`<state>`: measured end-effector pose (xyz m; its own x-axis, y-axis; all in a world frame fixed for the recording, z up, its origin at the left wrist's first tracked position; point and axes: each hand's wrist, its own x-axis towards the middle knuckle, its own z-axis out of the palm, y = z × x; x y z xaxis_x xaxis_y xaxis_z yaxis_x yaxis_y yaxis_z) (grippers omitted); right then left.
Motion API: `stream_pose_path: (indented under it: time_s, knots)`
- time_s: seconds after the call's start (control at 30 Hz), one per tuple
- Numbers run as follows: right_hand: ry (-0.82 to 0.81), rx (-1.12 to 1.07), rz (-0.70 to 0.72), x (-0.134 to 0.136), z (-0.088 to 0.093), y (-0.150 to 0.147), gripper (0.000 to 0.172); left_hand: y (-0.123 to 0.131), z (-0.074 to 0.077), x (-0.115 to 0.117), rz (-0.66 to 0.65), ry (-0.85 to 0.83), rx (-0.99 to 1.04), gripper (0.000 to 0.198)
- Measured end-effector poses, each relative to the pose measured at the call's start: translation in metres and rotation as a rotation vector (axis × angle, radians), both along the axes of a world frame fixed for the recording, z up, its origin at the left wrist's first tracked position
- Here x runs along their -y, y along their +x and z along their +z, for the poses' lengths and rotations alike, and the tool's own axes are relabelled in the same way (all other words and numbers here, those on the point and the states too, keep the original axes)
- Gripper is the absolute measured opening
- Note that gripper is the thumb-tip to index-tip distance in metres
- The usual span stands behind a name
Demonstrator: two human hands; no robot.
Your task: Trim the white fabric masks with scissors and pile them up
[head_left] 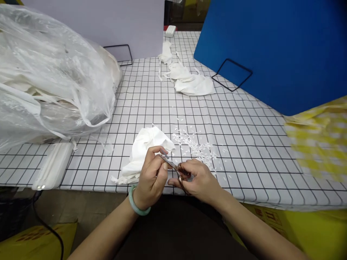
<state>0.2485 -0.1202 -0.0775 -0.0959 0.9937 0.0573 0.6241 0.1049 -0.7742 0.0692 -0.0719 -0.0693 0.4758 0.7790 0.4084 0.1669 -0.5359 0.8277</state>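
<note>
Right hand grip: closed around the handles of the scissors, blades nearly together and pointing toward the white cloth. Left hand grip: narrow pinch, thumb and forefinger pressed at the blade end; can't tell if anything small sits between them. A green bangle is on the left wrist. The scissors sit just beside the white cloth, on its near right, over the table edge. The left hand overlaps the cloth's near edge. The cloth is crumpled and lies on the grid-pattern table. White clippings are scattered just right of the cloth. A clear plastic bag of white stuff is well left of and behind the cloth. A flat white pack is left of the cloth. More white pieces are piled far behind the cloth. A blue board stands far behind and to the right of the cloth.
</note>
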Motion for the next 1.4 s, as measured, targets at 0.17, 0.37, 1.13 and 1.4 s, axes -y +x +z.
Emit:
stream_pose_path:
  time_s: [0.17,0.37,1.13,1.4]
  knots:
    - [-0.137,-0.071,-0.201,0.019,-0.011,0.018,0.063,0.032,-0.016,-0.006,-0.148,-0.017,-0.004,0.022]
    - [-0.24,-0.375,-0.458,0.033,-0.016,0.056,0.048,0.025,-0.006,-0.009,-0.24,-0.089,-0.057,0.023]
    - [-0.101,-0.089,-0.198,-0.083,-0.035,-0.021,0.009,-0.026,-0.015,-0.055,0.313,-0.17,-0.495,0.007]
    - [-0.022,-0.305,-0.211,-0.076,-0.024,-0.028,0.018,-0.018,0.003,-0.082,0.226,-0.338,-0.217,0.015]
